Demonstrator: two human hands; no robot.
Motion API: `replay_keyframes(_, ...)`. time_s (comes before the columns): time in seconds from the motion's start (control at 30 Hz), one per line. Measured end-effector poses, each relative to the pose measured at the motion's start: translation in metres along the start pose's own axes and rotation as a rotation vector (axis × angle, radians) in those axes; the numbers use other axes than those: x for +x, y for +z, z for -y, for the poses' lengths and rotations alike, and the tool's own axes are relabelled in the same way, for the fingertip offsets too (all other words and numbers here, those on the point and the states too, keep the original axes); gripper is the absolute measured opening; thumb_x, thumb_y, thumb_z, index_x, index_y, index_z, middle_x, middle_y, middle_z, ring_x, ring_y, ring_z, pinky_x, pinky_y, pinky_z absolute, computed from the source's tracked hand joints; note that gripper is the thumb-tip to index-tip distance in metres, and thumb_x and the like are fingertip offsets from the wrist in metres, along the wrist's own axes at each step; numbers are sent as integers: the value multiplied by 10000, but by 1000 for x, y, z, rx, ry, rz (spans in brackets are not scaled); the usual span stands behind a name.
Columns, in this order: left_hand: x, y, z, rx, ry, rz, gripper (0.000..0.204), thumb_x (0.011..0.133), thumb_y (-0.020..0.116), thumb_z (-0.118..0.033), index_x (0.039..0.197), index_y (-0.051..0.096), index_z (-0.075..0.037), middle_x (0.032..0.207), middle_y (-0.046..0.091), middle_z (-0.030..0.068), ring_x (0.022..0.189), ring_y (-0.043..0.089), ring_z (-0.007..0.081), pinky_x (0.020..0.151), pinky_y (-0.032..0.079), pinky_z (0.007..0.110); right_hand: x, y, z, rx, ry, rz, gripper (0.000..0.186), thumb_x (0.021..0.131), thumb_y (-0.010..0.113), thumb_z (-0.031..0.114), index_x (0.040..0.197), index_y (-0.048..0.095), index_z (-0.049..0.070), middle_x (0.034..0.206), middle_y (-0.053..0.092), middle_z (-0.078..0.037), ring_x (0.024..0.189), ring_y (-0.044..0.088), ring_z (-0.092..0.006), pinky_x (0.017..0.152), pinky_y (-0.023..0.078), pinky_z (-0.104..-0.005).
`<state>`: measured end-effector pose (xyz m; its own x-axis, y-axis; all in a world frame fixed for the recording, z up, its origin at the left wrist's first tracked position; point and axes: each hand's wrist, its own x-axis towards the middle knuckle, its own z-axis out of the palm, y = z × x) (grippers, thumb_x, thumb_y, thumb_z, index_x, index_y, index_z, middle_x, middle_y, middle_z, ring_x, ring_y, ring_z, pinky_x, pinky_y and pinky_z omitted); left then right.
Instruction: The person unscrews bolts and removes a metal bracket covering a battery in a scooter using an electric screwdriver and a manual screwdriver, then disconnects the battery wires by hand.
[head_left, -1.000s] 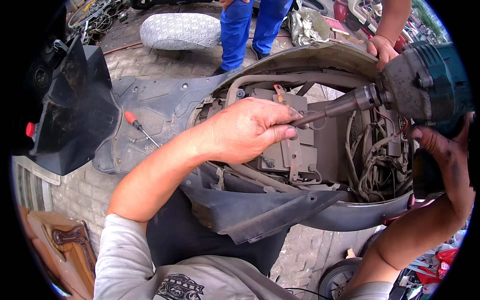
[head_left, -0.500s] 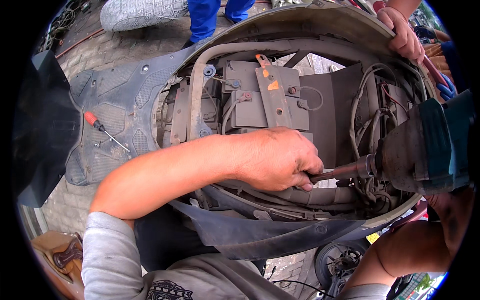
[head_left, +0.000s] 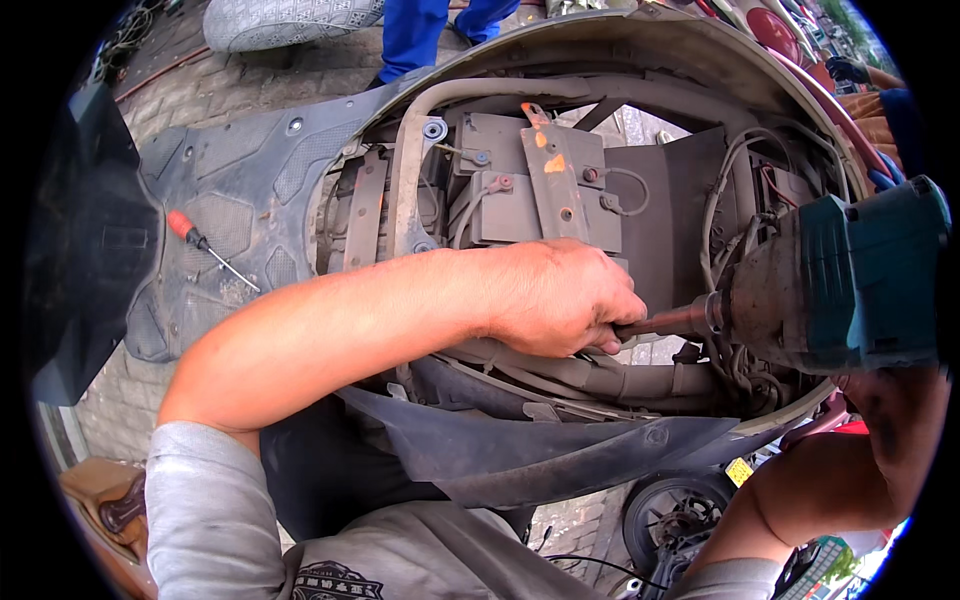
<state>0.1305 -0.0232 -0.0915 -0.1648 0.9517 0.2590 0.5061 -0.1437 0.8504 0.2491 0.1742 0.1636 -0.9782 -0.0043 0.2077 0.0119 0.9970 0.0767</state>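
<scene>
My left hand [head_left: 570,298] reaches across an opened scooter body, its fingers closed around the tip of a long brown socket bit [head_left: 672,322]. Whether a small fastener is between the fingertips is hidden. The bit sits in a teal and dark impact wrench [head_left: 835,280], lying nearly level at the right. My right hand [head_left: 905,405] is under the tool's body, mostly in shadow, and bears it with the fingers out of sight. Just beyond my left hand are grey batteries [head_left: 500,215], crossed by a metal strap [head_left: 550,175] with orange patches.
A red-handled screwdriver [head_left: 186,230] rests on the scooter's footboard [head_left: 215,225]. Loose cables [head_left: 715,225] and a frame tube [head_left: 410,170] surround the battery bay. A dark side panel [head_left: 560,455] hangs along the near side. A person in blue trousers [head_left: 412,40] stands beyond.
Another person's hand has left the far right rim of the scooter body. The impact wrench and my left hand have shifted slightly up in the picture, still together at the bit.
</scene>
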Motion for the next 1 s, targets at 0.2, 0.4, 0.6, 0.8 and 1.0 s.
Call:
replay_keyframes(0.2,1,0,-1,39,52,7,162,971,757,-188,1053,692,-64,1016,717,124,1042,713,379,876,569,495,-5,-24,11,-277,-86,141,691,620,1029,252,1183,702,19,1107,704,-168,1035,663,-402,883,535,-495)
replay_keyframes(0.4,4,-1,-2,54,34,127,192,940,770,-181,1100,726,-85,1048,737,124,1013,732,379,883,575,509,-61,-40,47,-565,82,218,717,710,1015,356,1254,691,19,1128,702,-169,1019,678,-411,903,534,-472)
replay_keyframes(0.6,4,3,-5,144,-25,201,293,892,766,-146,1176,738,-83,1112,743,132,1161,698,357,995,562,482,-102,-41,46,-175,300,228,632,751,997,210,1259,691,-6,1137,737,-161,1026,712,-341,942,552,-430)
replay_keyframes(0.8,1,10,-1,376,-20,226,388,766,764,-100,1152,756,-51,1295,679,97,1371,551,307,1091,530,460,-119,-32,40,-249,198,188,553,740,939,75,1224,691,-22,1105,742,-146,981,717,-297,944,559,-400)
replay_keyframes(1.0,8,18,6,519,0,228,289,795,746,-99,1079,791,-74,1313,647,66,1322,554,304,1069,543,438,-123,-28,38,-174,347,179,605,677,936,101,1229,708,5,1177,733,-182,1088,686,-404,1007,518,-467)
